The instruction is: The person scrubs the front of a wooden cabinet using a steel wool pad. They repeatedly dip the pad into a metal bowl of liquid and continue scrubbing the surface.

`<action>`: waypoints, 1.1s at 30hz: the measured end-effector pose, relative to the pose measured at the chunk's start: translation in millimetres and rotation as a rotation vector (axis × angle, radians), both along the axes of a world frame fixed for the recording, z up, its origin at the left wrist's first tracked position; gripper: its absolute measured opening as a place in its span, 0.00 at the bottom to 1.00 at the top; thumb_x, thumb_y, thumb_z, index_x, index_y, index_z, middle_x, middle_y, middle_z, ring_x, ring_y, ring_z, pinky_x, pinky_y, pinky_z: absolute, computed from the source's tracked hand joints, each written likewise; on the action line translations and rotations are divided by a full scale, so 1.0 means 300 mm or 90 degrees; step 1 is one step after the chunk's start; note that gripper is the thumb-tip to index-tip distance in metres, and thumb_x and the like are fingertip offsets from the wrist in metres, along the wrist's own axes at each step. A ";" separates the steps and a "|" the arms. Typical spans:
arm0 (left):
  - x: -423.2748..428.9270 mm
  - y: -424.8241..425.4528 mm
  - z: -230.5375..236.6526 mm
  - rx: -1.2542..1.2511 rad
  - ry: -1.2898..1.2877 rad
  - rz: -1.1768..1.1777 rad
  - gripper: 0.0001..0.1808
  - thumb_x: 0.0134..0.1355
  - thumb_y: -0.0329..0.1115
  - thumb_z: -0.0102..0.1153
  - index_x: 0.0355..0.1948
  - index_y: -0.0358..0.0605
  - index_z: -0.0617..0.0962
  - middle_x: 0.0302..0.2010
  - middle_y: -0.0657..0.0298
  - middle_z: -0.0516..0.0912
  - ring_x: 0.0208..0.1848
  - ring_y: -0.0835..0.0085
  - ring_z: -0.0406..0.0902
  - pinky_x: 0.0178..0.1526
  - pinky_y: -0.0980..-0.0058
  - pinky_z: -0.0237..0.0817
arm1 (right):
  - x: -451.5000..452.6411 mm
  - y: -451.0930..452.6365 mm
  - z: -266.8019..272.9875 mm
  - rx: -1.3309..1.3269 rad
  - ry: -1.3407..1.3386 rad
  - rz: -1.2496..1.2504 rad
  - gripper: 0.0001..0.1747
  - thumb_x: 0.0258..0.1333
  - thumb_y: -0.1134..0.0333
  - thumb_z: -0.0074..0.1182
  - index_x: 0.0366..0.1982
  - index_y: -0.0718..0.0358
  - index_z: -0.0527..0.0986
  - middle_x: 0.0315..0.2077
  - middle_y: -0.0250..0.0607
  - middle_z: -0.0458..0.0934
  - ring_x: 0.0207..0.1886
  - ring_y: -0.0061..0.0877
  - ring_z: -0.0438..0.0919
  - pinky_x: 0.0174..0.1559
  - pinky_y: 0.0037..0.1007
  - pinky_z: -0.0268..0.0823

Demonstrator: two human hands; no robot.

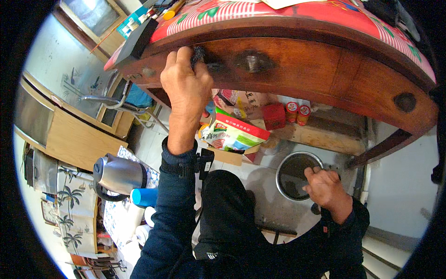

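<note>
My left hand (186, 75) grips a dark, wiry scouring pad (198, 55) and presses it against the wooden drawer front (299, 52) of a brown table. Just right of it is a round metal knob (252, 63) ringed by a dark patch. Lower right, my right hand (324, 186) has its fingers curled over the rim of a round metal pot (277, 174). Dark liquid (294, 174) fills part of the pot. The palm side of the right hand is hidden.
Under the table stand a food-powder bag (237, 134), a red box (273, 117) and two red-lidded jars (298, 113). A steel kettle (120, 174) and a blue cup (144, 197) are at left. A patterned red cloth (244, 13) covers the tabletop.
</note>
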State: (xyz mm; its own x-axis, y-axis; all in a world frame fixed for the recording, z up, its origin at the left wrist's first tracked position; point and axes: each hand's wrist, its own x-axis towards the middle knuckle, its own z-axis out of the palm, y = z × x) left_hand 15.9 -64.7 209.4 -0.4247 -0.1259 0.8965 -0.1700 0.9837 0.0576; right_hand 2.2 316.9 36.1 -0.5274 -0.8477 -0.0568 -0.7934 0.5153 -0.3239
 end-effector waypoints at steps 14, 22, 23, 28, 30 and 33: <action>-0.041 0.095 0.014 -0.074 0.016 -0.145 0.12 0.55 0.22 0.67 0.37 0.40 0.77 0.37 0.44 0.79 0.37 0.38 0.81 0.38 0.42 0.74 | -0.001 0.011 0.001 -0.010 0.012 -0.002 0.25 0.61 0.59 0.72 0.54 0.65 0.80 0.44 0.55 0.86 0.48 0.54 0.88 0.50 0.56 0.78; -0.032 0.068 -0.017 -0.031 0.016 -0.066 0.11 0.56 0.22 0.67 0.40 0.39 0.79 0.36 0.45 0.80 0.37 0.38 0.81 0.38 0.42 0.75 | -0.005 0.015 -0.002 0.016 0.008 0.000 0.24 0.61 0.58 0.72 0.53 0.64 0.80 0.41 0.54 0.87 0.45 0.53 0.89 0.48 0.55 0.80; -0.032 0.064 -0.013 -0.049 0.023 -0.050 0.11 0.56 0.22 0.67 0.39 0.39 0.79 0.36 0.45 0.80 0.37 0.37 0.81 0.37 0.42 0.74 | -0.004 0.017 -0.001 0.018 0.013 -0.001 0.24 0.61 0.58 0.72 0.53 0.64 0.80 0.41 0.55 0.87 0.45 0.54 0.89 0.48 0.55 0.80; -0.028 0.080 0.000 -0.075 -0.007 -0.149 0.11 0.56 0.21 0.67 0.38 0.39 0.79 0.36 0.43 0.81 0.38 0.37 0.82 0.38 0.41 0.75 | -0.001 0.026 -0.023 0.006 0.025 0.010 0.26 0.60 0.58 0.72 0.56 0.64 0.81 0.41 0.54 0.87 0.46 0.52 0.89 0.49 0.54 0.79; -0.028 0.085 0.006 0.016 0.034 -0.027 0.10 0.57 0.22 0.67 0.38 0.39 0.79 0.37 0.42 0.83 0.39 0.36 0.84 0.40 0.41 0.76 | 0.002 0.031 -0.038 -0.035 0.064 0.011 0.28 0.59 0.58 0.72 0.57 0.64 0.81 0.41 0.53 0.87 0.45 0.51 0.89 0.49 0.54 0.79; -0.029 0.080 0.009 -0.053 -0.015 -0.120 0.11 0.57 0.23 0.68 0.38 0.39 0.78 0.35 0.43 0.82 0.39 0.36 0.83 0.39 0.41 0.75 | 0.006 0.040 -0.053 -0.059 0.089 0.010 0.30 0.58 0.57 0.73 0.58 0.64 0.82 0.41 0.50 0.87 0.45 0.49 0.89 0.49 0.52 0.78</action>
